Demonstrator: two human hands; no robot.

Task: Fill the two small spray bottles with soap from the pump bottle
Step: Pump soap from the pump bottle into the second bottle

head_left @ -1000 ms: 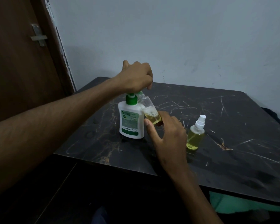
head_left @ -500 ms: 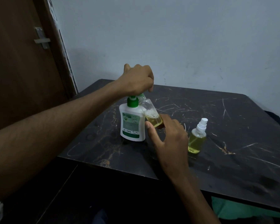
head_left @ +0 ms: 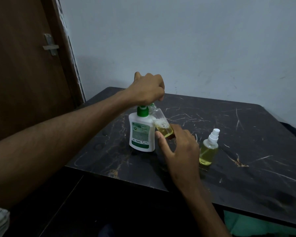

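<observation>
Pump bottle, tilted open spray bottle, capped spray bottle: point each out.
pump bottle (head_left: pixel 141 134): head view, on label.
tilted open spray bottle (head_left: pixel 163 128): head view, on soapy lower body.
capped spray bottle (head_left: pixel 208 152): head view, on yellow-filled body.

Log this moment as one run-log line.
left hand presses pump bottle | right hand holds tilted open bottle | capped spray bottle stands apart

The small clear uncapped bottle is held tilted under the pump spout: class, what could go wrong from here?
1. The small clear uncapped bottle, tilted in the right hand, could miss the spout, so soap lands on the black marble-patterned table.
2. The left hand pressing down on the white pump bottle with the green top could tip it.
3. Foam already sits on the yellow soap; more pumping might overflow.
</observation>
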